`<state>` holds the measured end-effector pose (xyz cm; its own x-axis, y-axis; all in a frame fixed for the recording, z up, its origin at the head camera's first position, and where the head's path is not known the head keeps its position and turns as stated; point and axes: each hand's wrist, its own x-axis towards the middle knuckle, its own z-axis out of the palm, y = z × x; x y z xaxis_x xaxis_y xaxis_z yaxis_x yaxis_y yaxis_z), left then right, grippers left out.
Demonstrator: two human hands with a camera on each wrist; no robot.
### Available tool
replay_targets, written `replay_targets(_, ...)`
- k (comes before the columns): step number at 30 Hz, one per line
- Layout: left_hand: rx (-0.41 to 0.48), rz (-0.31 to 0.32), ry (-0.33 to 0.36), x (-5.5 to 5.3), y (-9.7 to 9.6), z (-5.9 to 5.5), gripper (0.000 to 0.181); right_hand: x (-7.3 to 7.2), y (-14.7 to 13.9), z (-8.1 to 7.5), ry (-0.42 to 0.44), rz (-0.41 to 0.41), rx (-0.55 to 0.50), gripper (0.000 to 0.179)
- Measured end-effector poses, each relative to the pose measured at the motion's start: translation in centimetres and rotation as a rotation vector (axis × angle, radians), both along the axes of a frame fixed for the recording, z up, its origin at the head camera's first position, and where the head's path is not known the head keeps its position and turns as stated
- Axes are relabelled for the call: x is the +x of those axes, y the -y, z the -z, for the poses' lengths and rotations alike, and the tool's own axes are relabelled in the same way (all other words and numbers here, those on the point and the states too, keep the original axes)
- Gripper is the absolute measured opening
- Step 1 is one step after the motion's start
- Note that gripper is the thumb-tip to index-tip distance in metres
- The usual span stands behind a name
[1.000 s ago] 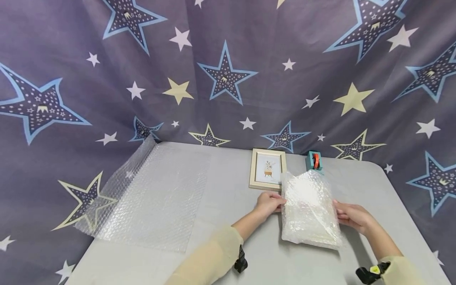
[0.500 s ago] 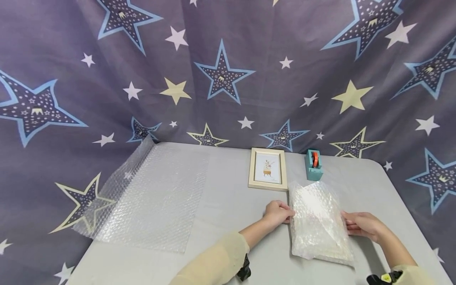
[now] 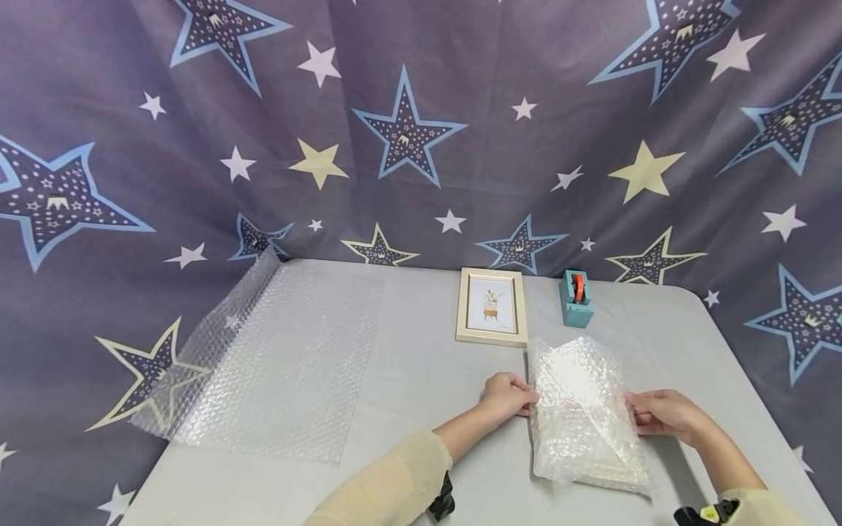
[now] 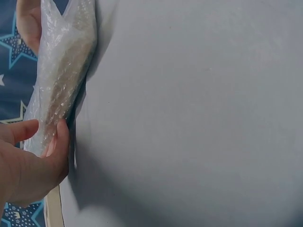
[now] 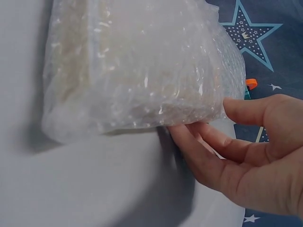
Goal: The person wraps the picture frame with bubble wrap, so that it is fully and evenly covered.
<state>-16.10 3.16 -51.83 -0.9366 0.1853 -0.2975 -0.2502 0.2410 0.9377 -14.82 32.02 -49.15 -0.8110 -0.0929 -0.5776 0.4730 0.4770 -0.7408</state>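
Note:
A flat rectangular package in bubble wrap (image 3: 585, 420) is held between both hands on the right side of the table. Through the wrap, a tan edge shows in the left wrist view. My left hand (image 3: 507, 397) grips its left edge, thumb on one face and fingers on the other. At the opposite edge, my right hand (image 3: 666, 413) holds it with the thumb at the upper side and the fingers (image 5: 203, 151) underneath. In the right wrist view the package's lower face stands over a shadow on the table. A loose flap of wrap sticks out at its far end.
Behind the package lies a picture frame (image 3: 463, 307) with a plant print. To its right stands a teal tape dispenser (image 3: 577, 314) with an orange roll. A bubble wrap sheet (image 3: 283, 372) spreads over the table's left, overhanging the edge. A star-patterned curtain (image 3: 368, 44) hangs behind.
Both hands have brought the package nearer to the person and slightly right, uncovering the tape dispenser's front. Over the last half second it has shifted only a little.

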Motion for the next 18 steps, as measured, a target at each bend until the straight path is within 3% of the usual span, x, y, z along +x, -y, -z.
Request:
replay_targets(6, -0.017, 0.014, -0.009, 0.10, -0.27, -0.31, 0.008, 0.01, -0.17, -0.30, -0.020, 0.012, 0.026, 0.054)
replay_targets(18, -0.038, 0.036, 0.013, -0.02, -0.20, 0.17, 0.008, 0.42, -0.36, -0.12, -0.025, 0.014, -0.023, 0.063)
